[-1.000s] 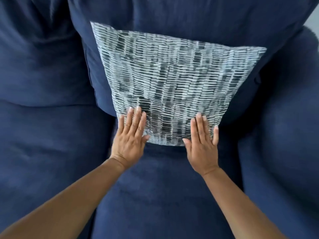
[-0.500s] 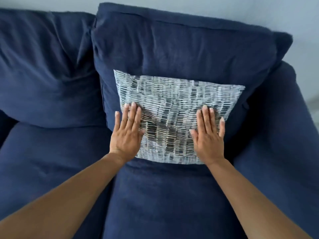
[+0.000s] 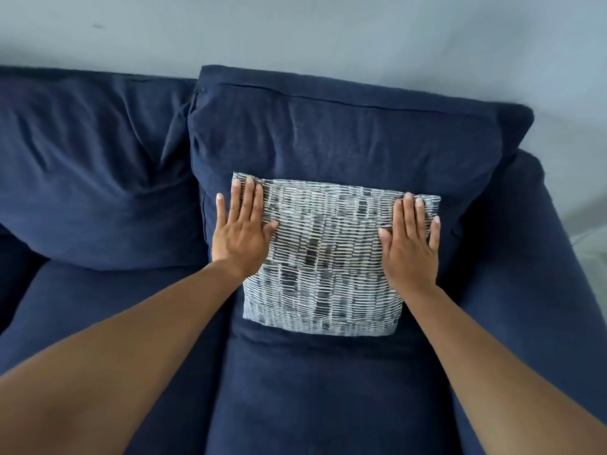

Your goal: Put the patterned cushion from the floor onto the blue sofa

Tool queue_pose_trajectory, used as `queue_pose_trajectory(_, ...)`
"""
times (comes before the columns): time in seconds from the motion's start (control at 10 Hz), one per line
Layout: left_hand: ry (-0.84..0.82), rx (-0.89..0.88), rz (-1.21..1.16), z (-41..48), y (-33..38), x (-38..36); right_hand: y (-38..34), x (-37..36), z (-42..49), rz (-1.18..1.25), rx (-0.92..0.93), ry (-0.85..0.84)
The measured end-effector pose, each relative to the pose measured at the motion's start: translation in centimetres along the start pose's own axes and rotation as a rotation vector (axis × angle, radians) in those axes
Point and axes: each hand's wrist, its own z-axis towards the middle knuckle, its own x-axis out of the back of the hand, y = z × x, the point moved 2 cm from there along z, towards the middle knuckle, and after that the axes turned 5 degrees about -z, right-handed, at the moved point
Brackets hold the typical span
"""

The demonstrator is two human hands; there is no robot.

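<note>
The patterned cushion (image 3: 328,257), white with grey and dark dashes, stands on the blue sofa (image 3: 312,389), leaning against the right back cushion (image 3: 345,133). My left hand (image 3: 241,233) lies flat on the cushion's upper left part, fingers spread and straight. My right hand (image 3: 409,241) lies flat on its upper right part, fingertips at the top edge. Neither hand grips the fabric; both palms press against it.
A second blue back cushion (image 3: 92,165) fills the left. The sofa's right armrest (image 3: 532,257) rises beside the cushion. A pale grey wall (image 3: 295,31) runs behind the sofa. A strip of light floor (image 3: 591,254) shows at the far right.
Both hands slid up the patterned cushion from its lower edge to its upper corners and spread further apart. The view pulled back, showing the sofa top and the wall.
</note>
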Motion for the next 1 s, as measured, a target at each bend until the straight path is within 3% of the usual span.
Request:
queue_pose_trajectory(0.1,0.118,-0.116,-0.016,1.1,1.5,2.2,-0.1,2.2,1.4,0.043,-0.050,0.128)
queue_pose_trajectory(0.2,0.158,-0.070,-0.038,3.0,0.6,4.6,1.8,3.4,3.4,0.090,-0.135,0.114)
queue_pose_trajectory(0.4,0.209,-0.163,-0.050,2.8,-1.4,6.6,3.8,5.2,3.7,-0.001,0.042,0.267)
queue_pose_trajectory(0.5,0.289,-0.053,-0.134,3.5,-1.6,7.4,4.2,6.3,4.2,0.094,-0.085,0.270)
queue_pose_trajectory(0.6,0.238,0.047,-0.139,4.5,-1.5,7.5,3.9,6.4,4.8,0.140,-0.147,0.225)
queue_pose_trajectory(0.8,0.242,0.018,-0.160,3.9,-1.3,6.8,3.4,6.1,4.6,0.164,-0.174,0.191)
queue_pose_trajectory(0.9,0.212,-0.074,-0.110,2.9,-0.5,6.8,1.9,8.2,4.2,0.272,-0.206,0.281)
queue_pose_trajectory(1.0,0.116,-0.148,-0.001,2.2,0.5,5.8,-0.1,14.4,4.0,0.504,-0.225,0.583)
